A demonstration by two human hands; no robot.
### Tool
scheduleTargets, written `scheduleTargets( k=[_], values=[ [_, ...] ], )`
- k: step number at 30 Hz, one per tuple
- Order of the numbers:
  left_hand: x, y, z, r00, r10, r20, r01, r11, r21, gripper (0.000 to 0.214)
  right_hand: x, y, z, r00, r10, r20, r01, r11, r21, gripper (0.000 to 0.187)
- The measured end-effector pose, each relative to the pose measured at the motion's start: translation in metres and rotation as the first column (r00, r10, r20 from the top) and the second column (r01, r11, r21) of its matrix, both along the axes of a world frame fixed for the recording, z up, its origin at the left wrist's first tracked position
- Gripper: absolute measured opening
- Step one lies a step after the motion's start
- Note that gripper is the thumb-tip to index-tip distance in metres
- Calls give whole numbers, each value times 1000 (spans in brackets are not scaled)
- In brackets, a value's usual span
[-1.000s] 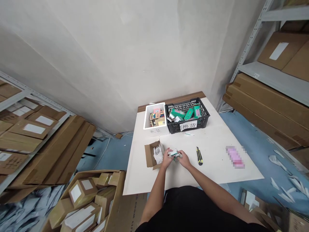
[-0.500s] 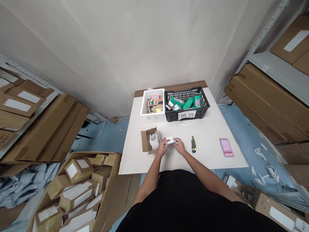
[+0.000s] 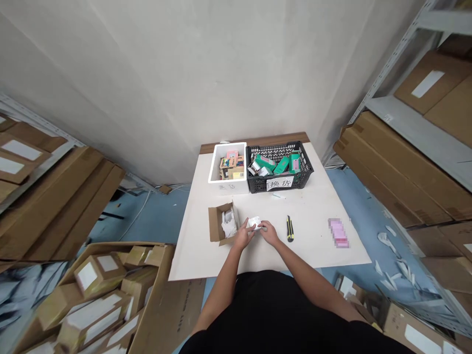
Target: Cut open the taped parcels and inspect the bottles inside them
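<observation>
White item (image 3: 254, 222), one: pinched between the fingers of left hand (image 3: 243, 235) and right hand (image 3: 269, 233), over the near half of white table (image 3: 313, 246). Open carton (image 3: 214, 223): just left of left hand. Cutter (image 3: 290, 229): right of right hand, bare tabletop between. Black crate (image 3: 258, 185), white bin (image 3: 227, 188): side by side toward far edge.

Partly covered, partly unreadable
The left hand (image 3: 243, 236) and right hand (image 3: 270, 233) partly cover a white item (image 3: 254, 222), its markings unreadable; near the right edge of the table (image 3: 311, 209), a pink object (image 3: 339, 233) is pixelated; a large carton (image 3: 158, 278) is cut off below.
</observation>
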State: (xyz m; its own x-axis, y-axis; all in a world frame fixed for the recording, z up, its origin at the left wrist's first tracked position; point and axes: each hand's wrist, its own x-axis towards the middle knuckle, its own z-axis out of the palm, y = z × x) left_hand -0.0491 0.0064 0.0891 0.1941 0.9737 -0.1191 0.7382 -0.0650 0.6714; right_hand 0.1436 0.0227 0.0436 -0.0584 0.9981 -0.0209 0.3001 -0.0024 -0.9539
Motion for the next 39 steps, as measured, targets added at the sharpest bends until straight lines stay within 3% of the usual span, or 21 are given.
scheduleTargets(
  k=[7, 11, 15, 17, 22, 27, 30, 32, 35, 37, 39],
  values=[
    [2, 0, -22, 993, 86, 86, -95, 989, 110, 28, -3, -1, -3, 999, 46, 2, -46, 998, 33, 32],
    [3, -1, -32, 974, 123, 191, -144, 985, 98, 22, -3, -4, -3, 999, 34, -24, -34, 999, -6, 29],
    [7, 1, -46, 856, 284, 431, -325, 945, 23, 34, -8, -4, -8, 983, -6, -184, -10, 996, -90, 58],
    [10, 4, -50, 791, 362, 493, -392, 919, -46, 41, -11, -3, -9, 973, -7, -231, -18, 994, -107, 59],
    [19, 16, -37, 825, 340, 451, -355, 933, -54, 32, -18, 5, 1, 965, -77, -250, 38, 987, -157, 39],
    [30, 44, 5, 857, 236, 458, -275, 961, 18, 35, -8, 27, 30, 960, -116, -254, 86, 988, -125, 35],
    [47, 80, 46, 853, 146, 501, -232, 966, 112, 39, 11, 62, 69, 963, -131, -234, 136, 991, 2, 36],
    [61, 116, 85, 845, 73, 530, -204, 959, 194, 42, 28, 97, 109, 966, -124, -226, 155, 980, 124, 39],
    [81, 179, 156, 851, -59, 521, -141, 932, 335, 44, 57, 159, 180, 975, -105, -196, 159, 945, 285, 45],
    [90, 214, 204, 830, -140, 540, -106, 911, 398, 45, 76, 196, 223, 975, -132, -180, 187, 925, 332, 52],
    [93, 235, 244, 822, -169, 543, -124, 879, 460, 45, 94, 223, 255, 963, -222, -150, 260, 909, 324, 59]
  ],
)
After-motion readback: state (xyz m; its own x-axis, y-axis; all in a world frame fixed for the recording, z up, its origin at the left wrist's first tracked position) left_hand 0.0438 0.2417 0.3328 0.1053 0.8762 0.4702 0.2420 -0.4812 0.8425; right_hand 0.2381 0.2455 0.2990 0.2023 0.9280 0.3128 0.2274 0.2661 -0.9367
